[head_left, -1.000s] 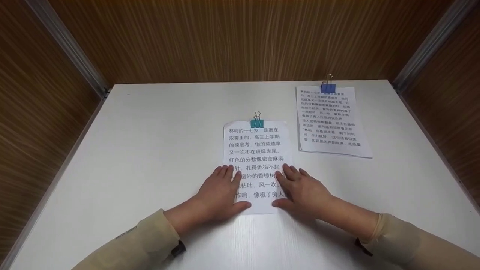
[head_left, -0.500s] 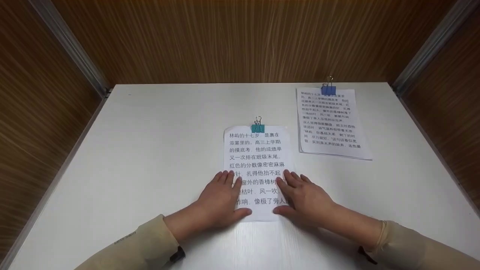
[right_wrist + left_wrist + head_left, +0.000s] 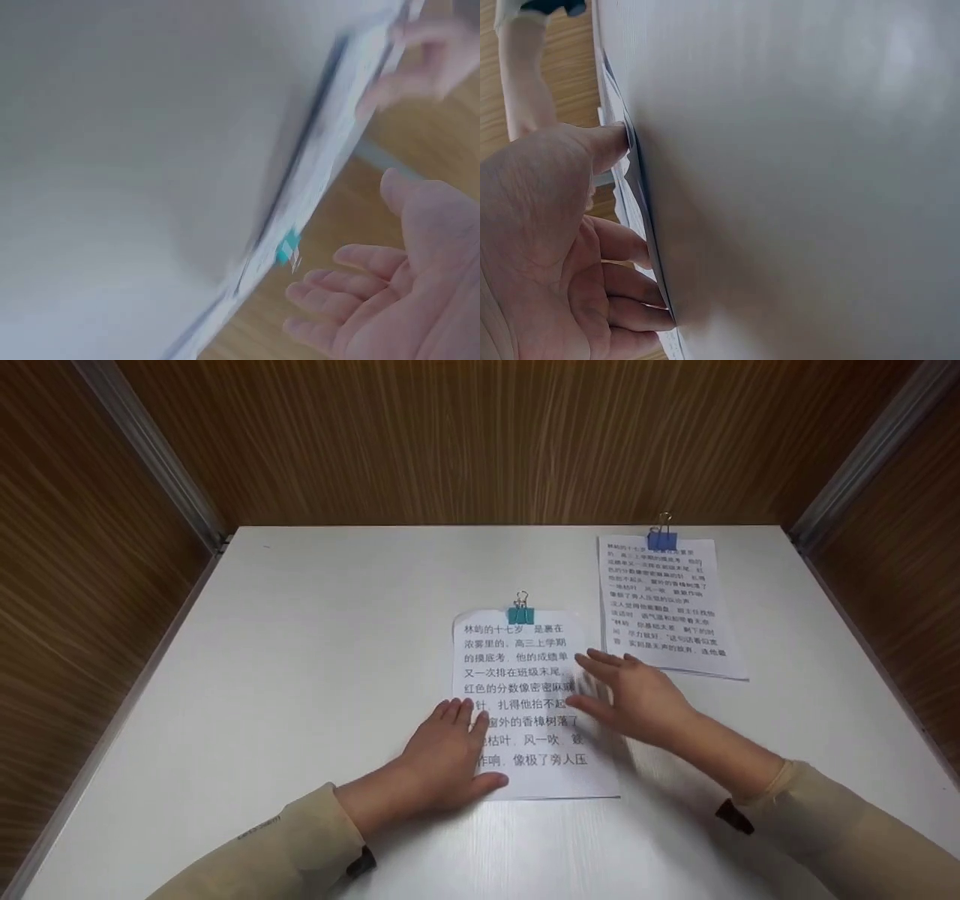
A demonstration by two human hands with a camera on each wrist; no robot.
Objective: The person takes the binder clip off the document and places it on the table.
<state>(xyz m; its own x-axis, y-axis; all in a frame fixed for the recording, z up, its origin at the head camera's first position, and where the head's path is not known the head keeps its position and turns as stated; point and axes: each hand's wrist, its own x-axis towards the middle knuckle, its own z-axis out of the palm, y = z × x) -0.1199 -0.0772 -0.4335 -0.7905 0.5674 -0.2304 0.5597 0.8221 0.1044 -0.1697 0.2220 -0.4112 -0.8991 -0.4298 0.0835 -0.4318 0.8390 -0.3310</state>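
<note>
A stack of printed paper sheets [image 3: 525, 660] lies in front of me in the head view, with a teal binder clip [image 3: 521, 616] on its top edge. My left hand [image 3: 444, 757] rests on the stack's lower left side, fingers extended; the left wrist view shows the thumb and fingertips at the paper's edge [image 3: 646, 217]. Raised over the stack's right side is my right hand [image 3: 637, 694], its fingers loosely straight and nothing held. In the right wrist view that hand [image 3: 405, 277] hovers apart from the paper, near the teal clip [image 3: 288, 246].
A second printed stack [image 3: 664, 615] with a blue binder clip [image 3: 662, 541] lies at the back right of the white table [image 3: 315, 622]. Wood-grain panels [image 3: 480, 442] enclose the table at the back and both sides.
My right hand has lifted off the stack's lower right side and moved up and slightly right. The left hand stays on the paper. The head view has shifted a little.
</note>
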